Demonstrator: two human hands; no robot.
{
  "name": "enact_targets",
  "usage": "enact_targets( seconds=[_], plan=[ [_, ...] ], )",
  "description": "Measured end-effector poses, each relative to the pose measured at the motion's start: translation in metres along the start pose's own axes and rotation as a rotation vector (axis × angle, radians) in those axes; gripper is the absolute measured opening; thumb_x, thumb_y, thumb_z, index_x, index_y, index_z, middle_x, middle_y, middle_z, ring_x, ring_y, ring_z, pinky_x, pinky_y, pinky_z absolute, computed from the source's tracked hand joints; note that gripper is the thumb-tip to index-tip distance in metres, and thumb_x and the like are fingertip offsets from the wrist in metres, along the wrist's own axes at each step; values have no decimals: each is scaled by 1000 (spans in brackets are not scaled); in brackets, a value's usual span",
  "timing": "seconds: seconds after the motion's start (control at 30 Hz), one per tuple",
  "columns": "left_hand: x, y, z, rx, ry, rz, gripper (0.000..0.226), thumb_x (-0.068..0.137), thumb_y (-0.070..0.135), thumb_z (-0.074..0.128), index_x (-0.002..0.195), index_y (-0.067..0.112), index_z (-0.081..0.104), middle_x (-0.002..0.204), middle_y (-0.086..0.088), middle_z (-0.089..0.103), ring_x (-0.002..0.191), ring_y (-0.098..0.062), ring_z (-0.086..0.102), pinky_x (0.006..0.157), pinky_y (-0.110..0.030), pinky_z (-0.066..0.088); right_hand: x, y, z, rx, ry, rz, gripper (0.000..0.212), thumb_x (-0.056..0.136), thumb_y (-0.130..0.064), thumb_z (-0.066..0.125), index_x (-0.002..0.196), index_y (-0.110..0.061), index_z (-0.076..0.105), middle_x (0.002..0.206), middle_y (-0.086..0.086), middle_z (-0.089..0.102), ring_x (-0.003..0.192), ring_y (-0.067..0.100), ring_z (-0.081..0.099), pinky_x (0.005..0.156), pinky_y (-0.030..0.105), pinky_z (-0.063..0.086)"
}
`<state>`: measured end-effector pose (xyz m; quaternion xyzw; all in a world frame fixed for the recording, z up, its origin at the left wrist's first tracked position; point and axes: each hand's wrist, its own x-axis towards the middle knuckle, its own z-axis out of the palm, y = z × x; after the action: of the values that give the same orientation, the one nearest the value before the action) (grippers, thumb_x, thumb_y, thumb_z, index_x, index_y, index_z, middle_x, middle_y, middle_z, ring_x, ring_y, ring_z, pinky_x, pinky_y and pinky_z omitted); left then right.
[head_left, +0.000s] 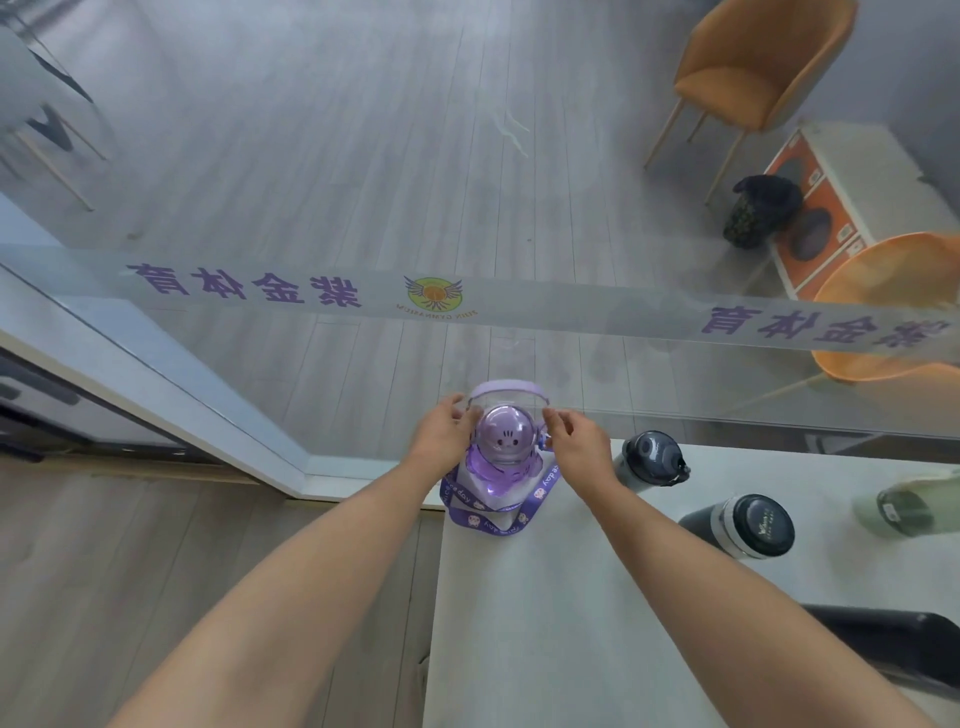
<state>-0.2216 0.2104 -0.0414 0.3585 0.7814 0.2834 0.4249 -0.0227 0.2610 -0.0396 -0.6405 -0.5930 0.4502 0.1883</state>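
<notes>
Purple bottle (506, 457) stands at the tabletop (545, 597) far corner, left hand (441, 434) and right hand (574, 441) pinching its raised handle (509, 388) with curled fingers, so the next move is probably folding it down evenly.

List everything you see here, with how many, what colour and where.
purple bottle: one, purple, table's far left corner
strap: one, purple, round that bottle
table: one, white, lower right
grey bottle: one, dark lid, beside right hand
black bottle: one, black, mid-table
green bottle: one, pale green, right edge
flask: one, black, lower right edge
chairs: two, orange, beyond glass
box: one, orange-white, by chairs
bag: one, dark, by box
left hand: one, gripping purple bottle's handle
right hand: one, pinching that handle
</notes>
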Motion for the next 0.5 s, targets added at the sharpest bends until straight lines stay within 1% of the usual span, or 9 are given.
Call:
enact_targets(
  seconds=[0.07,0.1,0.13,0.2,0.23,0.3,0.37,0.43,0.5],
  plan=[
    [6,-6,1,-114,45,-83,41,98,45,56,129,19,58,119,-6,68,101,-27,65,90,-43,53,3,1,5,1,-3,22,45,102,-46,52,92,-8,73,86,10,75,87,30,70,79,39,51],
    [9,-9,2,-125,58,-94,36,98,43,57,124,19,60,118,-7,69,100,-29,67,89,-45,54,4,2,6,4,-13,34,43,102,-44,52,89,-8,72,84,11,75,87,31,71,79,40,53],
    [9,-10,2,-109,64,-86,34,98,40,57,125,19,60,118,-7,70,99,-28,67,89,-44,54,5,3,8,4,-24,40,41,102,-42,53,89,-9,73,84,10,75,87,30,72,81,41,54],
    [5,-13,3,-37,101,-30,39,98,38,58,132,19,54,121,-4,66,98,-23,64,90,-39,52,4,5,9,-21,-35,22,36,101,-42,55,99,-11,74,93,7,76,91,27,72,85,39,54],
    [-1,-14,3,13,148,39,42,97,38,60,134,18,51,123,-1,60,98,-20,60,89,-36,50,1,5,8,-40,-38,5,35,99,-43,58,107,-12,72,98,5,76,94,25,71,86,37,54],
    [-14,-20,4,174,197,276,48,93,43,63,133,20,48,127,1,49,104,-16,54,89,-32,47,-7,7,8,-82,-63,-36,37,95,-45,65,117,-16,67,104,1,73,94,20,68,87,35,54],
    [-25,-29,7,383,101,484,57,87,51,68,134,26,45,134,1,43,113,-16,49,93,-32,46,-16,12,8,-119,-109,-108,40,89,-43,74,120,-20,63,106,-3,68,91,16,67,84,31,54],
    [-31,-38,13,545,59,584,67,81,55,72,135,28,42,138,0,42,121,-22,46,100,-37,45,-23,19,8,-142,-160,-173,49,83,-39,80,125,-24,59,111,-4,65,96,14,64,85,27,51],
    [-31,-40,18,588,113,603,68,80,51,74,135,29,41,137,-2,45,122,-26,46,102,-40,44,-26,21,8,-144,-189,-197,54,82,-34,82,127,-26,54,116,-4,63,102,14,61,89,29,50]
  ],
)
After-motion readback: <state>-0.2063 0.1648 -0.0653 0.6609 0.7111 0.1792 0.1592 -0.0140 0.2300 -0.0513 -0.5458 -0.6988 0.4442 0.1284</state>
